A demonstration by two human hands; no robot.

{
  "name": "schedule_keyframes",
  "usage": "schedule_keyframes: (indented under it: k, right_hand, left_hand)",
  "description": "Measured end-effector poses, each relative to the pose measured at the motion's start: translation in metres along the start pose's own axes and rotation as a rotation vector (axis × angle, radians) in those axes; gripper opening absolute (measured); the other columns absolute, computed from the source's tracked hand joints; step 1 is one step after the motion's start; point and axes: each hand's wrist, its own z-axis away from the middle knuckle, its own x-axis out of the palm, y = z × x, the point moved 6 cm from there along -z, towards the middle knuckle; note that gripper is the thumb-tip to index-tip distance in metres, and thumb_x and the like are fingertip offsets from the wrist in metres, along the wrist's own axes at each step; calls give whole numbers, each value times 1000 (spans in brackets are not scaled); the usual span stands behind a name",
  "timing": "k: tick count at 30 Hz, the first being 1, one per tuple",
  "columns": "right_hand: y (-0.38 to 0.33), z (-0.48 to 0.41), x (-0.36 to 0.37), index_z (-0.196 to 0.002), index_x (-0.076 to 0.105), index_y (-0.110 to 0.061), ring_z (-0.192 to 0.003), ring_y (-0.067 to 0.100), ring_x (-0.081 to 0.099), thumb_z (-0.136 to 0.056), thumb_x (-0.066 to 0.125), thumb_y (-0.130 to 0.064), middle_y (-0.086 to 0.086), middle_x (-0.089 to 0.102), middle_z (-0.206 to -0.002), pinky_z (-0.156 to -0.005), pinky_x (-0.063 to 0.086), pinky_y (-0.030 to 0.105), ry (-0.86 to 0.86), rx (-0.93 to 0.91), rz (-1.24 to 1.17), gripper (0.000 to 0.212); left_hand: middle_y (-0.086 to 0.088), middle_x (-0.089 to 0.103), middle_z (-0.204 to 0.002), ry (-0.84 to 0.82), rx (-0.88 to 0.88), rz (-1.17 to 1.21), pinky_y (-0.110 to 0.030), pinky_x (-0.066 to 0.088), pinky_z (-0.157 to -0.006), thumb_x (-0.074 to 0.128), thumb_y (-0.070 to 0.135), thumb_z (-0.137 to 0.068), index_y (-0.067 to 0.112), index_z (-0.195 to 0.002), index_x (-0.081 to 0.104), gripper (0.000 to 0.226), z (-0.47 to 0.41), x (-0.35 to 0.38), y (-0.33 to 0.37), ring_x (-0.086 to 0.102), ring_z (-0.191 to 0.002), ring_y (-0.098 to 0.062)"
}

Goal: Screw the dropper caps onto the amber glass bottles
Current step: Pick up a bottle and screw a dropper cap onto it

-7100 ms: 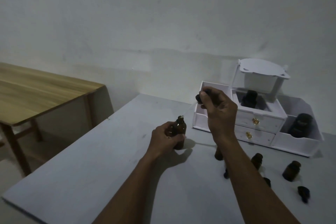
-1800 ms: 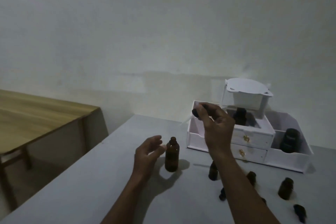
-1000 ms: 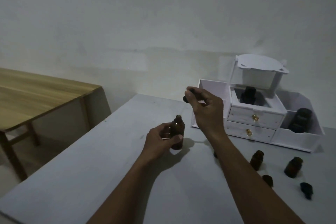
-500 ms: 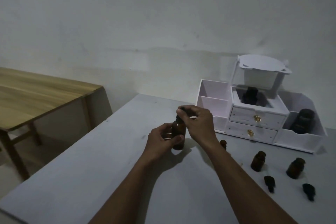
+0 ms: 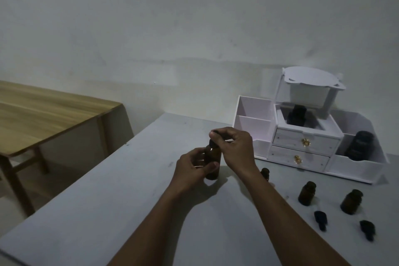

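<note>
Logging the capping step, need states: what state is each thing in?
Tall amber glass bottle: upright on grey table, gripped by left hand.
Black dropper cap: on that bottle's neck, pinched by right hand.
Two small amber glass bottles: upright, uncapped.
Two loose black dropper caps: lying on table.
White plastic organiser's two drawers: shut.

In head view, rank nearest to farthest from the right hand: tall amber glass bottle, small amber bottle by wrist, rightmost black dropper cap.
1. Tall amber glass bottle, just below it.
2. Small amber bottle, beside wrist.
3. Black dropper cap, far right.
</note>
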Motion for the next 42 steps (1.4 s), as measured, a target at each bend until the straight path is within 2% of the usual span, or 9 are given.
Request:
schedule_keyframes:
  k: [3,9,16,20,24,29,33,38,42]
  right_hand:
    - [0,-2,1,-92,77,-18,-77,-4,64,-87,72,-24,-16,68,-81,-69,43,4,-1,14,-6,9]
    - [1,-3,2,-92,77,-16,-75,-5,62,-87,72,-22,-14,68,-81,-62,40,-5,1,18,2,8]
    - [0,-3,1,-93,77,-16,-76,-5,62,-87,73,-21,-12,69,-85,-66,41,-1,-3,9,-1,9]
    - [-1,-1,1,-98,77,-19,-77,-9,62,-86,74,-24,-17,68,-88,-66,42,-2,-19,0,-2,14]
    - [-5,-3,-5,-100,77,-22,-81,-7,65,-85,74,-30,-19,69,-88,-65,45,1,2,-12,-30,17]
    - [-27,-12,-18,-97,75,-24,-78,0,71,-85,75,-30,-15,74,-79,-67,50,5,37,-78,-115,14]
    - [-60,-24,-41,-99,76,-18,-76,3,72,-86,73,-27,-9,75,-81,-71,56,15,88,-178,-155,16]
    - [-92,-27,-98,-100,71,-22,-77,1,72,-89,71,-21,-11,73,-84,-71,57,16,206,-243,-252,12]
    - [-82,-21,-139,-102,73,-16,-79,10,74,-87,72,-19,-2,76,-87,-74,59,23,244,-231,-256,15]
  left_hand:
    - [10,64,-118,-2,-3,-15,-32,50,-92,82,29,-80,32,-121,59,47,-1,0,0,61,-102,-11]
    - [8,65,-121,-8,18,-32,-28,50,-88,82,30,-80,33,-120,59,46,0,0,2,61,-104,-12]
    - [13,62,-115,-13,9,-58,-25,47,-85,81,31,-80,36,-117,56,45,1,1,3,59,-102,-10]
    - [15,62,-110,-21,16,-45,-16,47,-79,82,29,-80,35,-116,57,44,3,-1,6,60,-103,-11]
    - [5,66,-123,-9,-15,-4,-33,51,-93,82,26,-80,31,-121,61,46,4,-2,6,62,-108,-17]
    - [1,63,-131,-20,-14,-19,-35,49,-96,84,22,-78,27,-130,58,59,7,-1,9,60,-108,-16]
    - [11,59,-123,64,122,-104,-33,50,-95,88,32,-69,34,-133,54,73,13,-6,19,58,-111,-12]
    - [20,69,-95,392,528,-204,-16,54,-72,82,29,-80,30,-114,66,37,33,-28,43,67,-89,-2]
    - [18,72,-83,278,569,-134,-10,52,-71,81,21,-82,26,-95,72,16,55,-4,60,69,-82,-1]
